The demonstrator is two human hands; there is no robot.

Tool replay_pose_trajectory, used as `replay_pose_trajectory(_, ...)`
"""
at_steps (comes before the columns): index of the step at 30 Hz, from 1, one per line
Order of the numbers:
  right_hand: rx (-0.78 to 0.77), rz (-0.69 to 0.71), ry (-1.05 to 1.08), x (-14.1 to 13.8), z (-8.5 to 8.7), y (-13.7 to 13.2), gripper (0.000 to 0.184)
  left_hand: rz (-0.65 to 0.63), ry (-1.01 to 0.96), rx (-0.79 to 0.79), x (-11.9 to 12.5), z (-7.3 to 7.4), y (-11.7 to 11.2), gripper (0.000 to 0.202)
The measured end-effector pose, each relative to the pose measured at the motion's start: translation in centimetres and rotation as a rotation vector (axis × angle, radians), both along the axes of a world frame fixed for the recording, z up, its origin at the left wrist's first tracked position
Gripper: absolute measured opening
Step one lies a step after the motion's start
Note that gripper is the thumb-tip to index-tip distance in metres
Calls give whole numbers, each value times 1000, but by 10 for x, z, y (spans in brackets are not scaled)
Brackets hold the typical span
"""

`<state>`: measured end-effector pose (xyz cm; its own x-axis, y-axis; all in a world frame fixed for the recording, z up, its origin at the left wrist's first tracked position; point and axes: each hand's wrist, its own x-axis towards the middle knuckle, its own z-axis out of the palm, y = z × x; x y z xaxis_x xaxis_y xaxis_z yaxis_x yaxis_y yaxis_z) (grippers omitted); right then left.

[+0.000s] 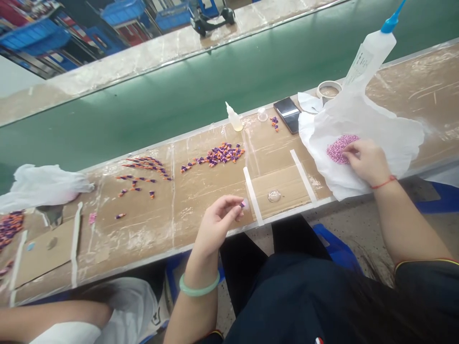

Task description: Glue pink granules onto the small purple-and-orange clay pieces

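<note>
My left hand (224,217) is closed, pinching a small purple-and-pink piece (243,204) between thumb and fingertips above the table's near edge. My right hand (367,161) reaches into a pile of tiny pink pieces (342,147) on a crumpled white sheet (324,177). Its thumb and forefinger are pressed together at the pile; whatever lies between them is too small to make out. Between the hands, a clear blob or small clear dish (274,195) lies on a taped cardboard piece (283,184). Beyond my left hand lies a heap of small purple-and-orange pieces (222,154).
Along the far edge stand a small dropper bottle (234,117), a clear cap (262,114), a phone (287,114) and a tape roll (329,89). A large blue-tipped bottle (373,57) rises behind the sheet. More pieces (147,167) lie leftward, near another person's arm (53,308).
</note>
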<state>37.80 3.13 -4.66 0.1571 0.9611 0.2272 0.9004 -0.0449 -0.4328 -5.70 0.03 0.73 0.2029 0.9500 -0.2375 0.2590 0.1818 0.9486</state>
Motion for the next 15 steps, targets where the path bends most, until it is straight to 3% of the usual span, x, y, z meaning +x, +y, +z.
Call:
replay_pose_trajectory(7, -37, 52, 45, -7, 5, 4, 7, 64, -126, -47, 1, -17, -14, 26)
replay_pose_trajectory(15, 40, -57, 169, -10, 7, -1, 10, 102, -284, -49, 11, -22, -26, 22)
